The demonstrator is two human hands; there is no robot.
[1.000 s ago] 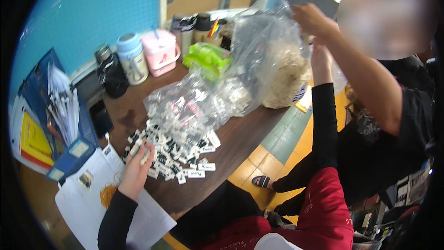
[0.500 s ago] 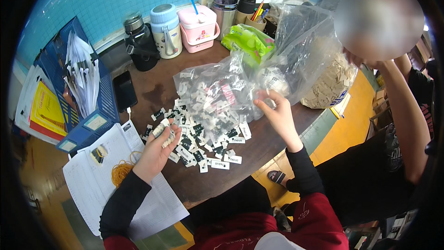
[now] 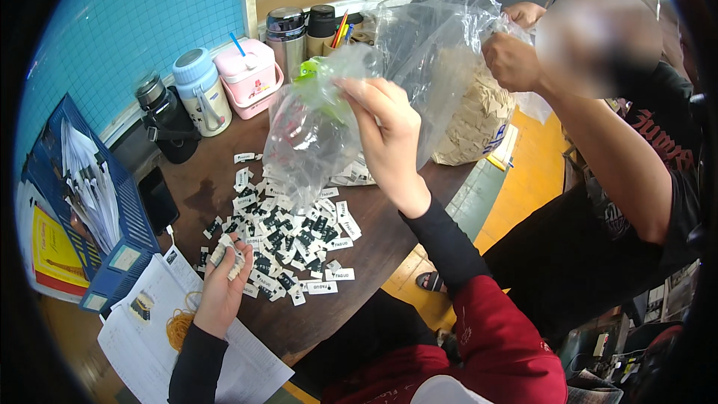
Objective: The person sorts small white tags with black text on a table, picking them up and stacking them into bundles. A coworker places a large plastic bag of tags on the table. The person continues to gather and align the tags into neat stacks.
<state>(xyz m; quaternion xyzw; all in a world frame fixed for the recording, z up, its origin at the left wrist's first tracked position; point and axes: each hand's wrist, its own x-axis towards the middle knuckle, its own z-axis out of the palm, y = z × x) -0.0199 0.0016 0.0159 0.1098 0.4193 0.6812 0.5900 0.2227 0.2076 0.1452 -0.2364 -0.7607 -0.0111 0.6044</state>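
Observation:
My left hand [image 3: 221, 292], at the left front of the table, is closed around a small stack of fabric labels [image 3: 230, 253]. My right hand [image 3: 390, 131] is raised above the table, its fingers pinching the top of a clear plastic bag [image 3: 303, 135]. Beneath the bag lies a loose pile of black and white labels [image 3: 284, 243], some face up with printing, some showing dark sides. The bag hangs over the back of the pile and looks mostly slack; a little pink print shows through it.
At right, a co-worker's hands [image 3: 512, 60] hold a large clear bag [image 3: 475, 116] full of beige pieces. Bottles [image 3: 200, 90], a pink lidded container [image 3: 250, 78] and a phone [image 3: 158, 200] stand or lie behind. Left are a blue file rack [image 3: 134, 254], papers [image 3: 232, 366] and rubber bands [image 3: 179, 329].
My right hand has lifted the clear bag up off the pile, uncovering more labels. My left hand still holds its stack. The co-worker's hands have come onto the large bag. The view has shifted right.

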